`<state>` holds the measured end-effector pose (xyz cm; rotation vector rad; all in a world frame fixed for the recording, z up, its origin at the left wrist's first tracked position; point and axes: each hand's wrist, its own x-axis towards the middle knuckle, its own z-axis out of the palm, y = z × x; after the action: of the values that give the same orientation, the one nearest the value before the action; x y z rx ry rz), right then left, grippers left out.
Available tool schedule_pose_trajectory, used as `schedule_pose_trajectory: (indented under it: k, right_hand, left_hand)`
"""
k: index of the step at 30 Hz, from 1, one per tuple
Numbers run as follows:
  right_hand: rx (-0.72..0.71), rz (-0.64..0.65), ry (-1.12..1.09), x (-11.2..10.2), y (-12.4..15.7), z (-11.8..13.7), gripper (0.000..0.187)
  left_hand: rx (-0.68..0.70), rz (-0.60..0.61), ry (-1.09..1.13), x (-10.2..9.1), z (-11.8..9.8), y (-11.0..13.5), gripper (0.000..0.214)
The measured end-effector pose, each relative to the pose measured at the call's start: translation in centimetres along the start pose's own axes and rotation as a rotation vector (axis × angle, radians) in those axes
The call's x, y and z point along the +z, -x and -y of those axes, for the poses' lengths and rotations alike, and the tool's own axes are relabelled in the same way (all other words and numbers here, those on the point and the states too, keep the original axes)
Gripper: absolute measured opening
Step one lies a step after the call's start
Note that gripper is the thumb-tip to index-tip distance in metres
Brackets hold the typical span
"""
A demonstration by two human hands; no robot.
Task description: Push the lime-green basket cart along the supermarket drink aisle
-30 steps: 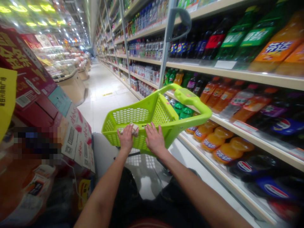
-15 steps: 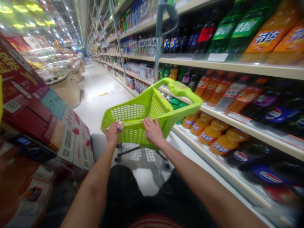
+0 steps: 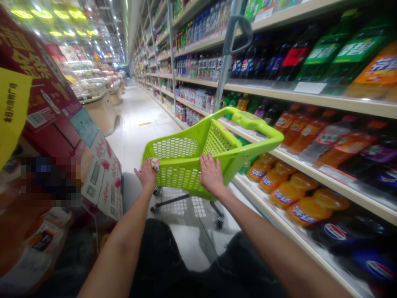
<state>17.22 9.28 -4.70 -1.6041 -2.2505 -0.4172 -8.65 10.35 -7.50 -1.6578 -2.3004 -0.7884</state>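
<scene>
A bright green plastic shopping cart [image 3: 180,176] with mesh sides stands crosswise in front of me, its handle to the right. At the cart's left end, my left hand [image 3: 147,176] is closed on a small crumpled cloth [image 3: 155,165], whitish with reddish marks, against the top rim. Part of that cloth is hidden by the fingers. My right hand [image 3: 212,174] lies on the rim and outer side near the cart's middle, fingers stretched out and holding nothing. The basket's bottom is mostly hidden behind the near side.
Shelves [image 3: 310,96] of drink bottles run close along the right, with orange soda bottles [image 3: 283,190] low down. Stacked boxes [image 3: 104,165] and a yellow sign [image 3: 12,111] stand at the left. A tiled aisle [image 3: 141,103] stretches ahead past display counters [image 3: 97,111].
The view has turned left, so the cart and shelves sit further right and more of the yellow sign shows. My left hand is now closer to the cart's left end, cloth still held.
</scene>
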Motion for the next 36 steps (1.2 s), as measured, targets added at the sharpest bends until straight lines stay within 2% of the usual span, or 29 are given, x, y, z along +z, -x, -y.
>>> schedule_pose_trajectory:
  k: [5,9,11,13,18,19,21,26,28,33,36]
  right_hand:
    - [-0.027,0.009,0.006,-0.2,-0.6,0.4,0.059]
    - [0.004,0.002,-0.001,0.1,-0.4,0.9,0.061]
    - [0.026,-0.004,0.007,0.4,-0.2,1.2,0.063]
    - [0.041,-0.018,0.021,0.7,0.0,1.4,0.064]
    - [0.013,-0.021,0.034,0.8,0.4,1.5,0.065]
    - [0.009,-0.016,0.029,0.7,0.4,1.5,0.065]
    - [0.010,-0.004,0.019,0.4,0.5,1.5,0.065]
    - [0.033,0.023,0.004,0.0,0.8,2.0,0.062]
    - [0.041,0.025,0.002,0.0,0.8,2.4,0.061]
    - [0.044,0.006,-0.012,0.1,0.9,2.8,0.060]
    - [0.022,-0.002,-0.014,0.2,0.9,2.6,0.061]
  left_hand:
    - [0.009,0.039,0.039,-0.2,0.9,-1.6,0.041]
    - [-0.100,0.001,0.074,-0.6,2.3,-1.9,0.041]
    - [-0.107,-0.030,0.061,-0.3,2.3,-1.4,0.042]
    - [-0.049,-0.059,0.048,0.2,1.6,-0.7,0.043]
    - [0.140,-0.070,0.097,1.5,-1.8,1.4,0.046]
    - [0.139,-0.069,0.106,1.5,-2.3,1.7,0.046]
    - [0.117,-0.071,0.124,1.3,-2.4,2.1,0.045]
    - [-0.070,-0.122,0.110,-0.1,-0.2,2.1,0.047]
    - [-0.090,-0.117,0.097,-0.4,-0.4,2.2,0.047]
    - [0.153,0.003,0.106,0.1,-4.5,3.6,0.048]
    - [0.215,0.025,0.099,0.0,-5.4,4.0,0.049]
